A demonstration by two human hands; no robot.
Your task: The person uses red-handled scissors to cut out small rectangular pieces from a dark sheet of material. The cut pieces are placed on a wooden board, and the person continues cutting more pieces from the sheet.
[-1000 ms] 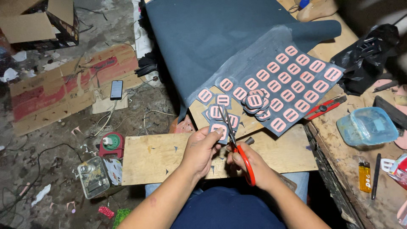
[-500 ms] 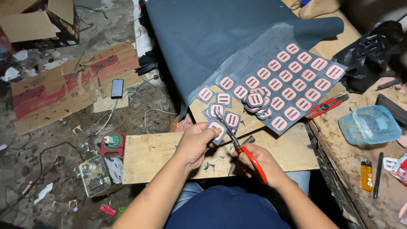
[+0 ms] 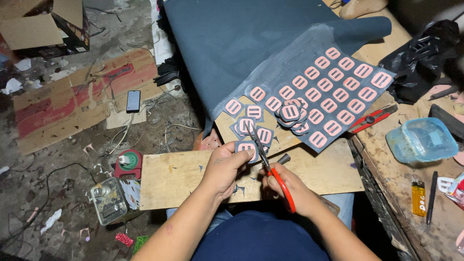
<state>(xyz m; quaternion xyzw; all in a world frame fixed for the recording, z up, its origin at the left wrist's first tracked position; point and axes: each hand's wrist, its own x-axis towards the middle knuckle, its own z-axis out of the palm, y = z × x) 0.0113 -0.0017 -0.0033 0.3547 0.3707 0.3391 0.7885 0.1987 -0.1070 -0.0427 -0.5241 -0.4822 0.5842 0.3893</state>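
My left hand [image 3: 226, 168] pinches a small pink patch on dark backing [image 3: 246, 148] over a wooden board [image 3: 169, 176] on my lap. My right hand [image 3: 285, 186] grips red-handled scissors [image 3: 270, 166], whose open blades point up beside the patch. Beyond them lies a large dark blue-grey sheet [image 3: 251, 43] with several rows of pink patches [image 3: 333, 92] stuck to its turned-over corner. A few cut-out patches [image 3: 258, 123] and a small stack of them [image 3: 290, 113] rest near the sheet's lower edge.
A red utility knife [image 3: 372, 118], a clear blue plastic box [image 3: 421, 140], a yellow lighter [image 3: 418, 198] and a black pen [image 3: 431, 198] lie on the wooden bench at right. On the floor at left are cardboard [image 3: 77, 96], a phone [image 3: 133, 101], cables and a glass jar [image 3: 108, 200].
The view has shifted slightly. My hands have stayed over the board with the patch, and the scissors have tilted a little as they work around its edge.
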